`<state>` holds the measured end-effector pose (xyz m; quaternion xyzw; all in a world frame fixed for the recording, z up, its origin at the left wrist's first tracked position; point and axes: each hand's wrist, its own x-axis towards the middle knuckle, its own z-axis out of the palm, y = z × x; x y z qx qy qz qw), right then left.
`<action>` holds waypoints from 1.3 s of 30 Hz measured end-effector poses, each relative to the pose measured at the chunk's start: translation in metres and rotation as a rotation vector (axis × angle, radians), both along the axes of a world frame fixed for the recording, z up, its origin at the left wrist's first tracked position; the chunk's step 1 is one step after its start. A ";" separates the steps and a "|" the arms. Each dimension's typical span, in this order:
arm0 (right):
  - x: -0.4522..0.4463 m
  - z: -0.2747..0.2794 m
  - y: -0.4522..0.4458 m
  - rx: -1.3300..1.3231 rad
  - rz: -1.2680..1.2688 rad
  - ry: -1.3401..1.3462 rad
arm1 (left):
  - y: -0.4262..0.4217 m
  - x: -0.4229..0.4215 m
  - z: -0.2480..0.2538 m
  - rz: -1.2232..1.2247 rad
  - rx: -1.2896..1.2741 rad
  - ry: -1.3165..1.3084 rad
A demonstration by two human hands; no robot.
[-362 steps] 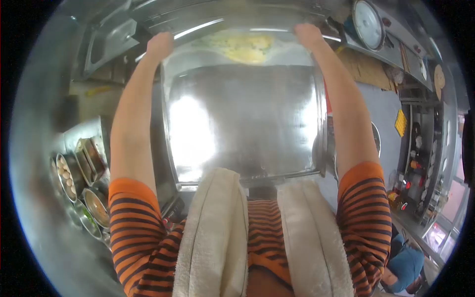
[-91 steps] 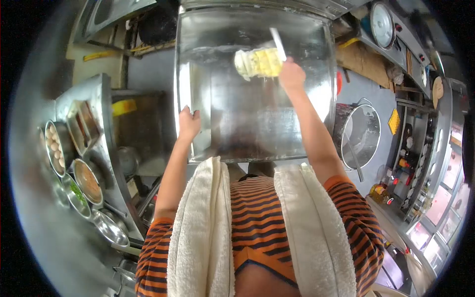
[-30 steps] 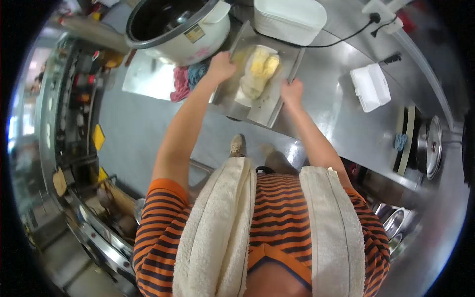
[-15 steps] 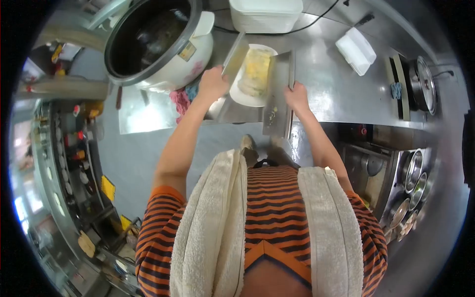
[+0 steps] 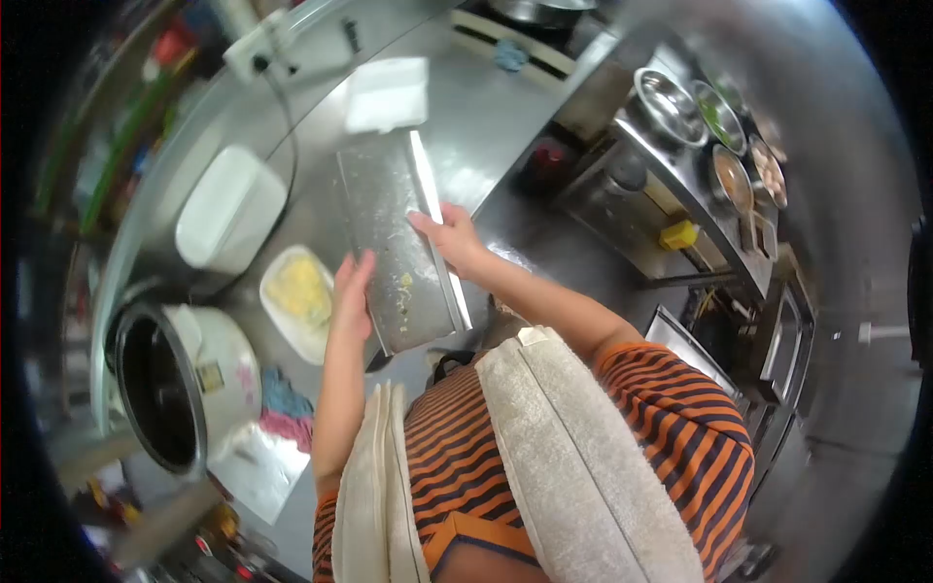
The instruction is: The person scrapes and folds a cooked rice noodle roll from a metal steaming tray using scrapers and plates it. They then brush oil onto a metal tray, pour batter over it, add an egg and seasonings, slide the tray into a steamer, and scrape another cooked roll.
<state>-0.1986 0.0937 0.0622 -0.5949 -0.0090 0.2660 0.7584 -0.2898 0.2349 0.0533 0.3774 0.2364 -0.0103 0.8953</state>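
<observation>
A shallow metal tray (image 5: pixel 389 209) with raised rims and yellowish food scraps on it is held tilted between my hands. My right hand (image 5: pixel 452 238) is closed on its right rim, thumb over the inner face. My left hand (image 5: pixel 352 296) is at the left edge, its fingers raised against the rim; part of its grip is hidden. Left of my left hand, an oval white plate (image 5: pixel 277 309) holds a soft, pale yellow food (image 5: pixel 299 289) that looks like a flat roll with egg.
A large cooker pot (image 5: pixel 228 374) stands at the left, with blue and pink cloths (image 5: pixel 287 418) beside it. Stacked white containers (image 5: pixel 231 209) and a white foam box (image 5: pixel 387 94) lie on the steel counter (image 5: pixel 466 107). Metal bowls (image 5: pixel 671 107) sit to the right.
My view and body have turned right. My hands, apart over the plate before with a metal piece in each, are now together at one tray away from it. The second metal piece is not distinguishable.
</observation>
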 end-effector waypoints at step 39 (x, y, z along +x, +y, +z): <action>-0.308 -0.173 -0.287 -1.090 -2.391 1.361 | -0.614 0.256 -0.120 -1.866 0.845 -1.532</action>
